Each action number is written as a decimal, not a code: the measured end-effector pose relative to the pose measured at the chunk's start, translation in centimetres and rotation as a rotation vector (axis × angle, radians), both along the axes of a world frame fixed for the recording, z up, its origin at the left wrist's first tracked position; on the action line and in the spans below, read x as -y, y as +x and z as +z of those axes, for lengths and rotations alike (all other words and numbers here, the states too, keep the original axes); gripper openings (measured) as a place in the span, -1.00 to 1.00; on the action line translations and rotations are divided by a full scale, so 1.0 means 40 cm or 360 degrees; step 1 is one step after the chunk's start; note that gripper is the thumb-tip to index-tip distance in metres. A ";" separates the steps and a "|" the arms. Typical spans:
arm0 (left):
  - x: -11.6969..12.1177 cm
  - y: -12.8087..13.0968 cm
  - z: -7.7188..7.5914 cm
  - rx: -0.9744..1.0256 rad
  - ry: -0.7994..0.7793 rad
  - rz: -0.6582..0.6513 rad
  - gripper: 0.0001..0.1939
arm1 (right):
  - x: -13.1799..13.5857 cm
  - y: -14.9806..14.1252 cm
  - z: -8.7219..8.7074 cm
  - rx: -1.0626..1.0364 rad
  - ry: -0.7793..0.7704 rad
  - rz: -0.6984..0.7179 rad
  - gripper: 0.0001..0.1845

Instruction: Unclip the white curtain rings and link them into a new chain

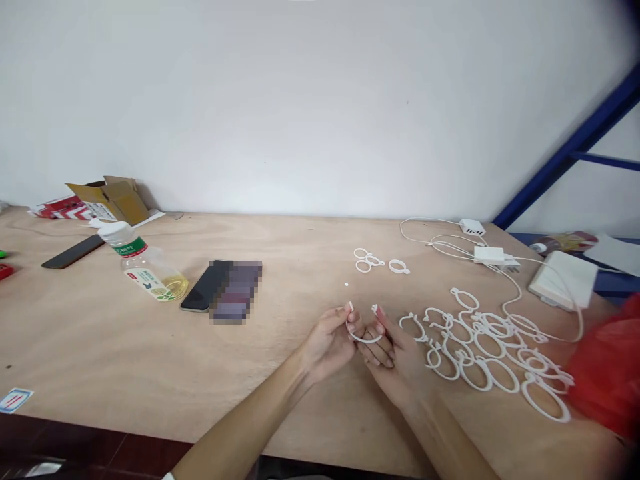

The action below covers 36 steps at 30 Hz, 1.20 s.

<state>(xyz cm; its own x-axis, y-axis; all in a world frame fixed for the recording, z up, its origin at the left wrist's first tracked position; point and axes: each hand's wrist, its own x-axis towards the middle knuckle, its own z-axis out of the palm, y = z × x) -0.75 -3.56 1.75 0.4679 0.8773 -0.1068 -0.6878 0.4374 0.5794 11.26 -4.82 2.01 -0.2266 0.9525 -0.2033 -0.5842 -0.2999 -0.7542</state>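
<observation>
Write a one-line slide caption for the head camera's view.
Both hands hold an open white ring above a wooden table, left of a pile of similar rings.

The person's left hand [330, 343] and right hand [393, 353] hold an open white plastic ring [365, 340] by its two ends, above the wooden surface [175, 363]. A pile of white rings [493, 343] lies just beside the right hand; a clear bottle [147, 267] leans left of a smartphone [206, 287].
</observation>
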 end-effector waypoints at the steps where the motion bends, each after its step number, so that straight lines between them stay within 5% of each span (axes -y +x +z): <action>1: -0.002 0.001 -0.003 -0.0111 0.0050 0.0019 -0.58 | -0.001 0.007 0.001 0.0159 0.0039 -0.0032 -0.53; 5: -0.007 -0.005 -0.027 -0.0972 0.0459 0.0167 -0.62 | -0.007 0.063 0.001 0.1268 0.0352 -0.0088 -0.50; 9: 0.003 -0.010 -0.043 -0.1874 0.0920 0.0273 -0.80 | -0.013 0.138 0.005 0.2313 0.0644 0.0105 -0.48; 16: 0.019 -0.006 -0.053 -0.2153 0.1163 0.0216 -0.79 | -0.035 0.220 0.037 0.3450 0.0485 0.0216 -0.59; 23: 0.020 -0.006 -0.053 -0.2195 0.1233 0.0238 -0.78 | -0.199 0.190 0.028 0.3377 0.0429 0.0032 -0.61; 28: 0.018 -0.008 -0.054 -0.2182 0.1205 0.0249 -0.77 | -0.335 0.123 -0.017 0.3351 0.0559 0.0137 -0.52; 36: 0.011 -0.009 -0.054 -0.2074 0.1089 0.0291 -0.78 | -0.366 0.134 -0.030 0.3325 0.0612 0.0068 -0.62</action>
